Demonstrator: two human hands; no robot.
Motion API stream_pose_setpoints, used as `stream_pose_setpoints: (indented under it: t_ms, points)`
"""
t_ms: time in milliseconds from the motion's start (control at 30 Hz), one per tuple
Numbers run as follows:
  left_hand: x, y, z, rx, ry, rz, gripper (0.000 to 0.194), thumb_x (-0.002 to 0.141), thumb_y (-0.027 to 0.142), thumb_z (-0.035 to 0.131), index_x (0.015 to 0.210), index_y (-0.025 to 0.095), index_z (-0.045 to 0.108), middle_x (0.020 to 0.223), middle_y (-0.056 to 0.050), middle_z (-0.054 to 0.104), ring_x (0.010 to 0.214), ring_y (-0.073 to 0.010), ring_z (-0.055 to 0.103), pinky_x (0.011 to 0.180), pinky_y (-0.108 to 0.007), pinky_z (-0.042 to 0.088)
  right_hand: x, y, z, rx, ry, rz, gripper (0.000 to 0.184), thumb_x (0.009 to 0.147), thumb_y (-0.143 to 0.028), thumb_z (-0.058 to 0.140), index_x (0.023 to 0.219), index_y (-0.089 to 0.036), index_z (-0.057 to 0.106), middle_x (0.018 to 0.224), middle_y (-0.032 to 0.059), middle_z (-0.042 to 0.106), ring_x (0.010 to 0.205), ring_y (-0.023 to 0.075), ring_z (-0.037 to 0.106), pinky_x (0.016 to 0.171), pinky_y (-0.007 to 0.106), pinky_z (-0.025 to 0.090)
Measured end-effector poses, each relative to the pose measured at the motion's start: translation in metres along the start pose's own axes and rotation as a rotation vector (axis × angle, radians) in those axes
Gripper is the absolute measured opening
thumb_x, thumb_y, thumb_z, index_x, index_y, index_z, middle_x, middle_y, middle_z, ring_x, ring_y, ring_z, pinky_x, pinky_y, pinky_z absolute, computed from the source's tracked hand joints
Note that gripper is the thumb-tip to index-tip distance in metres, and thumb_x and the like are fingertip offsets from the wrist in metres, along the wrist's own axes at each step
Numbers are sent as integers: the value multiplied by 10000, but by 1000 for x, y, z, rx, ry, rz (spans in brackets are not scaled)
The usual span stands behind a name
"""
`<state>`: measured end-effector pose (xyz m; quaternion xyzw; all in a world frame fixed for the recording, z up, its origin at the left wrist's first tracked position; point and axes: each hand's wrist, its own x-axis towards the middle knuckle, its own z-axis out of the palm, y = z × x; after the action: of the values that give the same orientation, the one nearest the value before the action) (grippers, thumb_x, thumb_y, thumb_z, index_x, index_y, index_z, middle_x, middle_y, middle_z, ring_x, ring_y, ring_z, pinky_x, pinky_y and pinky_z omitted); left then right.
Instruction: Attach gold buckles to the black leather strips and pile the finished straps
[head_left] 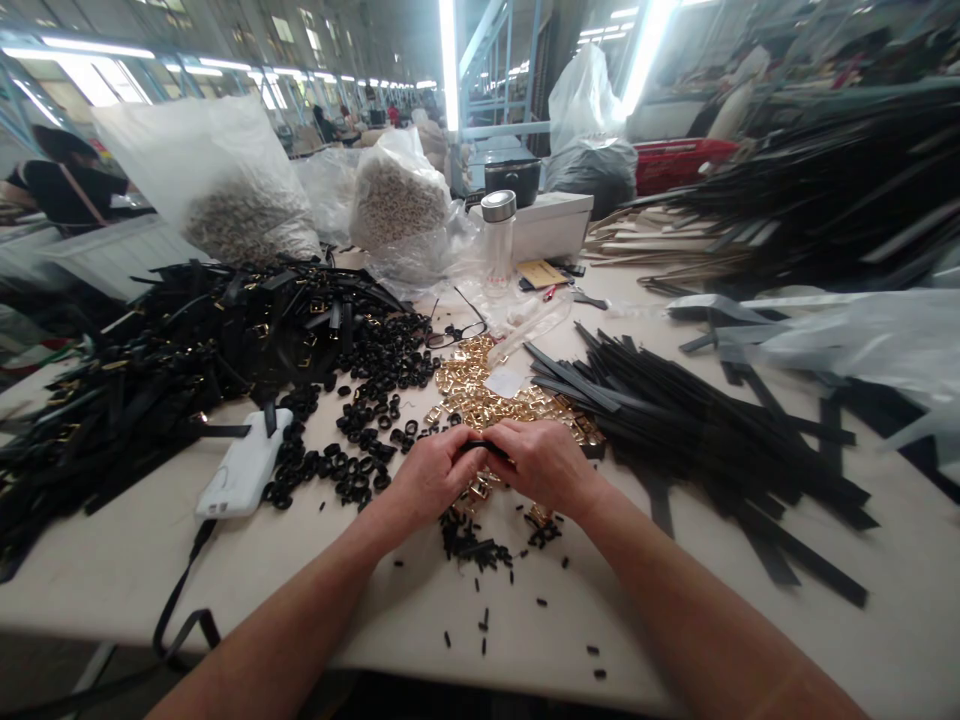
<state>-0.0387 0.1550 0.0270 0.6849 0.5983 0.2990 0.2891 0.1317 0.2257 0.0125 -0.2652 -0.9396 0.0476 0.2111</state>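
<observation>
small black cylindrical pieces [472, 550] litter the near side of a pale, flat-topped bench [300, 590]. just beyond, the left hand [439, 470] and right hand [541, 462] pinch a narrow black strap [487, 447], partly hidden, its long axis running crosswise between them, neither hand nearer. past them lie shiny gold-coloured metal buckles [459, 382], with long flat black strips [675, 410] to the right.

No readable text, labels, brands, numbers or signs; any lettering too small or blurred.
</observation>
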Motion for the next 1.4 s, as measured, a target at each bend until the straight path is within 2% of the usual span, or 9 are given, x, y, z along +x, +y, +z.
stream_pose_setpoints:
  t_ms: [900,1067,1200,1400]
  points:
    - [1,0,1,-8,-12,-13,185,909,245,466,897,184,640,771,-11,678,688,-149,602,641,-258,440,0,0,0,-5,-7,-2,170,905,-306,562,823,-176,636,762,14,679,640,136,598,563,270,281]
    - [1,-5,2,-39,55,-22,182,898,257,489,875,178,651,730,-8,664,665,-141,591,633,-254,442,0,3,1,31,-2,-8,165,921,-313,547,905,-183,647,809,22,692,686,141,614,589,258,328]
    - [3,-12,2,-172,116,-79,175,868,304,550,897,176,666,710,-4,660,632,-135,583,593,-240,453,0,3,2,86,60,-20,197,936,-316,536,1058,-197,634,890,30,700,752,147,628,635,251,381]
    - [7,-11,1,-538,81,-229,264,800,416,628,842,156,636,617,13,616,544,-114,570,525,-218,459,0,0,-2,80,125,-19,214,944,-316,521,1081,-197,635,897,34,686,734,141,616,629,248,394]
